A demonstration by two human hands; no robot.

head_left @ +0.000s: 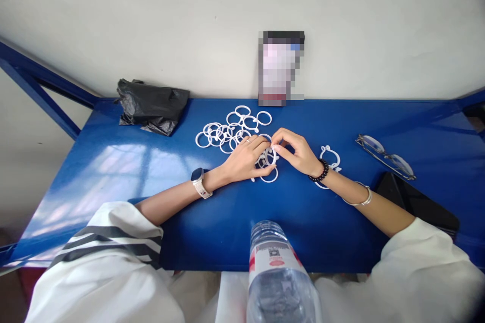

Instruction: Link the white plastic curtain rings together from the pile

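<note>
Between my two hands a white plastic ring [275,156] stands tilted up over the pile's right edge. My left hand [246,159] has its thumb and fingers closed about the ring's left side. Thumb and forefinger of my right hand [297,152] pinch at its top, where a small white part shows; its detail is too small to make out. Beneath and left of my left hand lies a loose pile of thin white rings [227,133] with small knobs, some partly hidden by the fingers. Several joined white rings [329,156] lie beyond my right wrist.
A crumpled black plastic bag [155,106] lies at the back left. A blurred-out phone-like screen [278,68] leans on the wall. Glasses [386,156] and a dark flat device [420,204] are at the right. A clear bottle [280,282] stands in front of me by the blue table's [212,242] near edge.
</note>
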